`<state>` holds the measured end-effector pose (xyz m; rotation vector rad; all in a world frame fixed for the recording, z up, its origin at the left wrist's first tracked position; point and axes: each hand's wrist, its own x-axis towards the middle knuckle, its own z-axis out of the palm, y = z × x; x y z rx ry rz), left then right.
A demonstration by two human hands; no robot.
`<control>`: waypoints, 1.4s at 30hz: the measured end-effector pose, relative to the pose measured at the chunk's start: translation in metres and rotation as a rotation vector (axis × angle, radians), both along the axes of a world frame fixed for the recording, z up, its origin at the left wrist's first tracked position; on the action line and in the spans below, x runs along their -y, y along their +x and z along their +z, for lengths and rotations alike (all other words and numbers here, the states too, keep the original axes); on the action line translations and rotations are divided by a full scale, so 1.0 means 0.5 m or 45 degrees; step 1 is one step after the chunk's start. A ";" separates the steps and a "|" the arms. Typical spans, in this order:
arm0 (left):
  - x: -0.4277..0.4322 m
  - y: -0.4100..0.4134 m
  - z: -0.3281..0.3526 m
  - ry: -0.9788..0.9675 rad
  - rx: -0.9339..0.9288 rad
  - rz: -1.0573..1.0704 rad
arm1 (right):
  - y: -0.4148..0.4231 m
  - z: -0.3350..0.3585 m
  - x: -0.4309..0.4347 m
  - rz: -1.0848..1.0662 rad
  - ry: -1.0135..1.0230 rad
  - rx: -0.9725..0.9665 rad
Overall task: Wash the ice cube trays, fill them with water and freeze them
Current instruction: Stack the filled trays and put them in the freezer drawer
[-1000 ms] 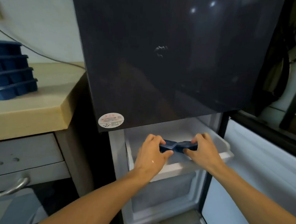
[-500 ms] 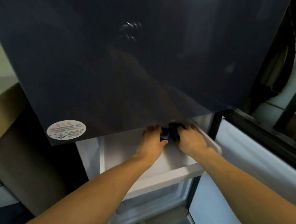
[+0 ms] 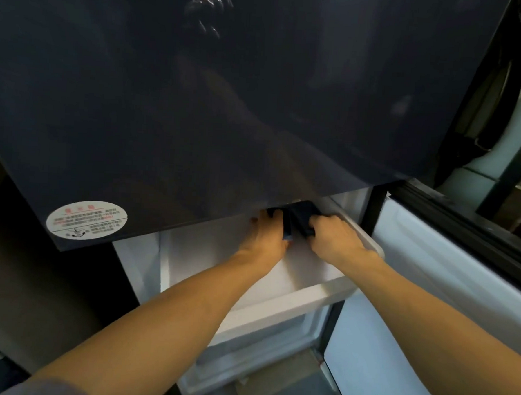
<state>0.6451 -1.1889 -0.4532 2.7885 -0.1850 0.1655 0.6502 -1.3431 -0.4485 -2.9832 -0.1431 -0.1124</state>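
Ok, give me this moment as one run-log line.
left hand: grips blue ice cube tray | right hand: grips same tray | freezer drawer: pulled out, tray held at its back

Ice cube tray [image 3: 298, 219] over drawer [image 3: 302, 293], beneath fridge door [image 3: 228, 105].

Arms outstretched; left grip [image 3: 266, 237], right grip [image 3: 334, 239] curled, clasping.

Dark blue ice cube tray [image 3: 299, 219] over white freezer drawer [image 3: 323, 294].
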 end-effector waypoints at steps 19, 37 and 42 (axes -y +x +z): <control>-0.053 -0.008 -0.002 0.039 -0.180 -0.192 | -0.037 0.010 -0.001 0.031 0.124 -0.176; -0.358 -0.415 0.225 -0.208 0.381 -0.285 | -0.405 0.281 -0.279 0.553 0.289 0.330; -0.524 -0.533 0.338 -0.239 0.638 -0.097 | -0.484 0.411 -0.410 0.848 0.487 0.506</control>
